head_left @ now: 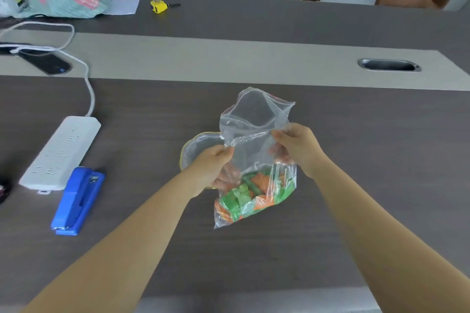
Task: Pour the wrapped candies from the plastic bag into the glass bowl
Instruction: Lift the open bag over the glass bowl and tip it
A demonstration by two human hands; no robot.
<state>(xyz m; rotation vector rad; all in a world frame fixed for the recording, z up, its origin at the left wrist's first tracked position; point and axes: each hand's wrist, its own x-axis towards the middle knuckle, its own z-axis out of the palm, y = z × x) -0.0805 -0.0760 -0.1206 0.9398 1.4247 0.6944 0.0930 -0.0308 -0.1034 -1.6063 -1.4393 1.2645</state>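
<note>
1. The left hand [215,160] pinches the left edge of a clear plastic bag [254,134], fingers closed on the film.
2. The right hand [296,146] grips the bag's right edge, fingers closed on the plastic.
3. The bag hangs between both hands, its mouth open above them; green and orange wrapped candies [250,194] sit in its bottom, below the hands.
4. A clear glass bowl with a yellow rim [195,146] stands on the dark wood-grain table [381,160], just behind the left hand and partly hidden by it and the bag.
</note>
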